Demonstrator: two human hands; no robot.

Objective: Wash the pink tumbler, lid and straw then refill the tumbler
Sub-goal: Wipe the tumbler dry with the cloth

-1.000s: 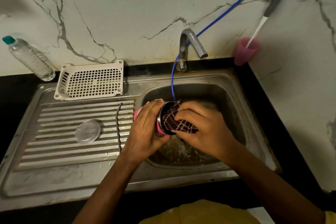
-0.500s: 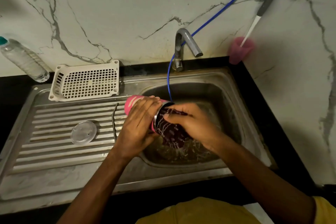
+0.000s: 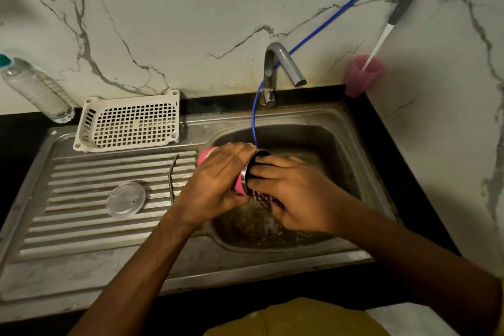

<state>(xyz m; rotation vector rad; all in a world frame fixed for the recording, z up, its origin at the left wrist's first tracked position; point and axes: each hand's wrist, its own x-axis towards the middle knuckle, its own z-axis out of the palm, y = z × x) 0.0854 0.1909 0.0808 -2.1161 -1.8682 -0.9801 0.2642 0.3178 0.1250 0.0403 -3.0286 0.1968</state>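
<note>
The left hand [image 3: 218,183] grips the pink tumbler [image 3: 205,155] round its body, holding it on its side over the left edge of the sink [image 3: 351,131] basin. The right hand [image 3: 297,199] has its fingers pushed into the tumbler's open mouth, holding a dark cloth [image 3: 260,195] there. The clear lid [image 3: 126,199] and metal straw [image 3: 172,174] lie on the drainboard, left of both hands.

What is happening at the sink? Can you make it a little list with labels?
Tumbler: pink, tipped sideways over the sink basin
Left hand: grips the tumbler
Right hand: holds a dark cloth, fingers inside the tumbler's mouth
Lid: lying on the drainboard
Straw: on the drainboard, beside the lid
</note>
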